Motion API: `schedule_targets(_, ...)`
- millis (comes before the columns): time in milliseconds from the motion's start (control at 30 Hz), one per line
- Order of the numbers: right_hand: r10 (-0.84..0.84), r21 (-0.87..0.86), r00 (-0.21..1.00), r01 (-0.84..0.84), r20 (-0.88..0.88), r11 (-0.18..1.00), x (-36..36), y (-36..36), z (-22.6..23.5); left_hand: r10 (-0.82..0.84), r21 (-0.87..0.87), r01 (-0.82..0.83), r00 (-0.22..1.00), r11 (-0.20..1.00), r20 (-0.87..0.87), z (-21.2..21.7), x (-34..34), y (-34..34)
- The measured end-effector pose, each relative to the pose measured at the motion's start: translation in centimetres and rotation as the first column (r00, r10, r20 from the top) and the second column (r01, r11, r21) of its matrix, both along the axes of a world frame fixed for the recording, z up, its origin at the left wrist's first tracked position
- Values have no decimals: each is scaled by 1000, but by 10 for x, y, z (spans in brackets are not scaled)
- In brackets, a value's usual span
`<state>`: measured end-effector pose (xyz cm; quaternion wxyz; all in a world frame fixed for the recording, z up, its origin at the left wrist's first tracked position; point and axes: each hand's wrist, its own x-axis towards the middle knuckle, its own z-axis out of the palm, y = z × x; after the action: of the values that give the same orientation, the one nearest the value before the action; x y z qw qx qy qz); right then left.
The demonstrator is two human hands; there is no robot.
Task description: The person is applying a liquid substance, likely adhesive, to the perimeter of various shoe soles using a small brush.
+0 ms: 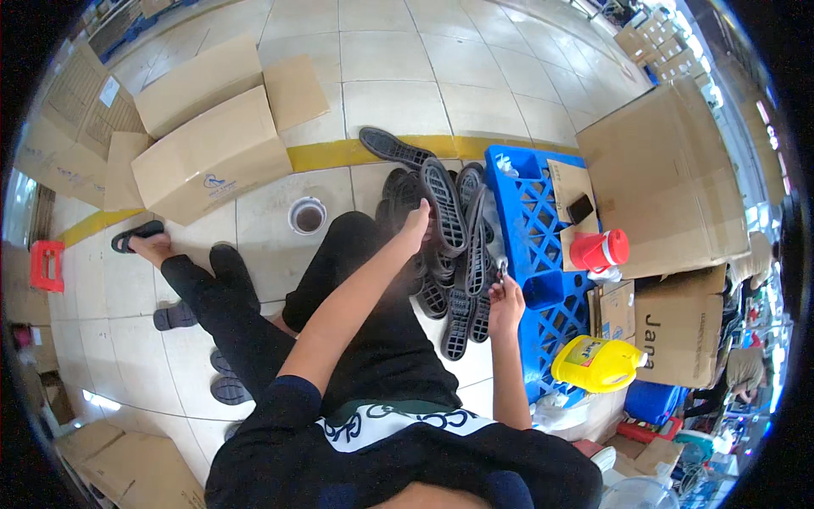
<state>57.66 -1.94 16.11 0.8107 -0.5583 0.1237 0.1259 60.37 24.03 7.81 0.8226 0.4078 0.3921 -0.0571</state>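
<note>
My left hand [416,226] is closed on the edge of a dark shoe sole [444,204], its gridded side facing up. That sole is tilted above a heap of similar black soles [458,322] on the tiled floor. To the right of the heap, my right hand [506,304] is closed around a small metal tool [502,268] that points away from me. Its exact kind is too small to make out. The tool is apart from the held sole.
A blue plastic pallet [530,327] lies at my right, bearing a red jug [599,249], a dark phone [581,209] and a yellow jug [597,364]. A pot [307,216] stands left of the soles. Cardboard boxes [212,153] are at the far left, and a large carton [666,178] at the right.
</note>
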Motion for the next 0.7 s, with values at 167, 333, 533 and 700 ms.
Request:
schedule_targets(167, 2, -73, 1000, -4, -25, 997, 4, -10, -30, -177, 68, 168, 969, 983, 173, 24, -41, 18)
schedule_targets(333, 260, 132, 963, -251, -63, 959, 6, 21, -32, -102, 360, 23, 974, 933, 202, 10, -124, 94)
schedule_targets(533, 567, 376, 809, -484, -151, 790, -40, 109, -9, 468, 891, 294, 769, 347, -436, -43, -282, 202)
schedule_targets(700, 777, 138, 628, -768, -30, 626, -63, 168, -12, 311, 193, -335, 348, 922, -884, -132, -373, 248)
